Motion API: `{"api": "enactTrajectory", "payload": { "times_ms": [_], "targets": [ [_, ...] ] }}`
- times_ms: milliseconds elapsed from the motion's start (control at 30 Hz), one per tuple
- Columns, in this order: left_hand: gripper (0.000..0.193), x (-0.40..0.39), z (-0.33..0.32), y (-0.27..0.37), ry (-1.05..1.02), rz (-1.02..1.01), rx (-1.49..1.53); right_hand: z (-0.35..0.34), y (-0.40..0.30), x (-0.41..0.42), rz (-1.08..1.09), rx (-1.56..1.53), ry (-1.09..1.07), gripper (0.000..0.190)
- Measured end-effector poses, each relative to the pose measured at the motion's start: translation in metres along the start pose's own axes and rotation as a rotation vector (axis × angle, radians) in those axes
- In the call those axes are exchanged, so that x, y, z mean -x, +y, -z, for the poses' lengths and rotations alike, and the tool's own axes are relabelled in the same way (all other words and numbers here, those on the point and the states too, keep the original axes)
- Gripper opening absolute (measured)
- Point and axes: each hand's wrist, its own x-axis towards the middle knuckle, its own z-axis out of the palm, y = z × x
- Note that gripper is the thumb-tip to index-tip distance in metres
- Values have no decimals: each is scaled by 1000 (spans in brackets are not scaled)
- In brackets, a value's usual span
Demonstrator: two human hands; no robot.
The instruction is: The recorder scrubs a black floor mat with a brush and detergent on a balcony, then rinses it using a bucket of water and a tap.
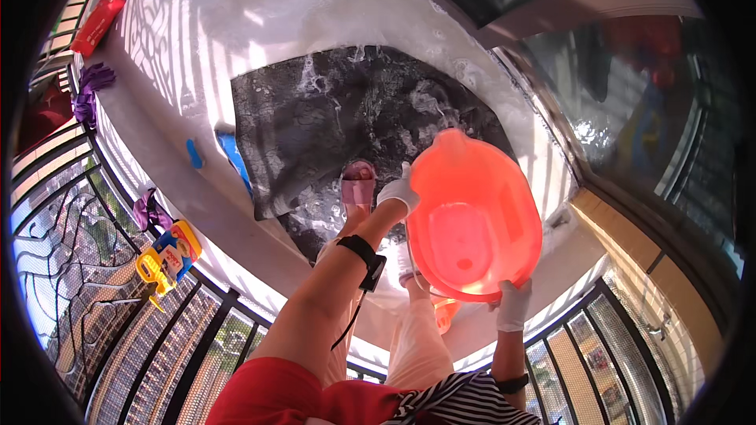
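A large red plastic basin (472,224) is held up in front of me, its hollow facing me. My left hand (400,190), in a white glove, grips its left rim with the thumb raised. Lower down, my right hand (514,306), gloved too, grasps the rim at the bottom right. Beyond the basin a wet dark mat (319,112) lies on the floor, streaked with suds. My foot in a pinkish sandal (358,186) stands on the mat. The basin hides part of the mat.
Black railings (142,360) curve round the balcony. On the left are a yellow and blue bottle (171,257), purple gloves (91,91), a red packet (99,23) and a small blue object (194,154). An orange object (446,313) sits beneath the basin. A glass door (638,112) borders the right.
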Motion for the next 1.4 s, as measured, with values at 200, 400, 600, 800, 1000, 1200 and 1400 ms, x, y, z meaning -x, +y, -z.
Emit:
{"api": "enactTrajectory", "payload": {
  "times_ms": [200,400,600,800,1000,1200,1400],
  "targets": [
    [82,1,1,-50,48,90,-103,-28,33,-2,-53,-41,-61,37],
    [88,-3,-23,-78,28,85,-58,-22,59,-5,-34,14,-51,49],
    [90,19,-58,-74,-40,78,41,18,88,-38,43,181,81,50],
    [89,5,-74,-132,161,-35,191,-9,56,-45,235,369,69,46],
    [84,-3,-112,-112,94,54,340,-1,45,-53,376,558,73,38],
    [65,-85,-103,-242,242,-311,103,-46,6,-50,463,640,-76,38],
    [52,-67,-158,-189,261,85,682,-33,4,-76,530,790,-82,38]
  ]
}}
